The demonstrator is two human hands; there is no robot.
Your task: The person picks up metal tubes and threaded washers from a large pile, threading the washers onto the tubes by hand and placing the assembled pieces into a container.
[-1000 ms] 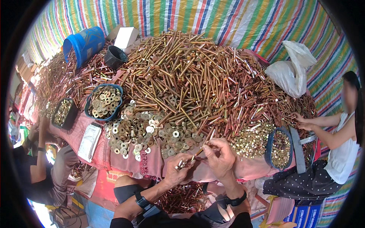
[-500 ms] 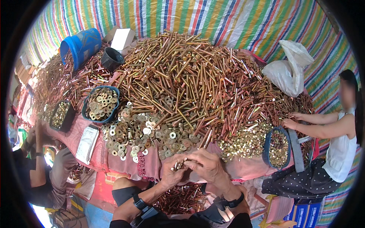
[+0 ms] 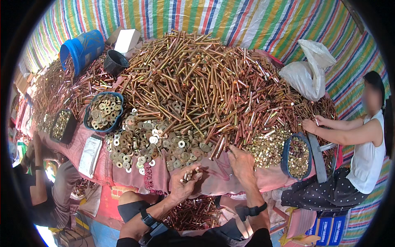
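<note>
My left hand [image 3: 184, 183] is closed around several bolts [image 3: 189, 176], whose ends poke up between thumb and fingers above the pink cloth. Away to its right, my right hand [image 3: 243, 164] reaches forward with its fingers stretched out, at the near edge of the heap. Beside those fingers lie a pile of small brass-coloured nuts [image 3: 265, 150] and the tips of some long bolts [image 3: 218, 147]. Flat washers [image 3: 154, 142] are spread left of centre, beyond my left hand. Behind everything rises a big mound of copper-coloured bolts [image 3: 193, 78].
A blue tub of nuts [image 3: 284, 164] stands at right, near a co-worker [image 3: 366, 140] reaching into the heap. At left are a blue tub of washers [image 3: 87, 119], a dark tub of nuts [image 3: 70, 131] and another person's arm [image 3: 39, 168]. More bolts [image 3: 193, 216] lie below my hands.
My hands were together over the bolts; now they are apart. The right hand has gone forward and right to the heap's edge, while the left stays closed on its bolts.
</note>
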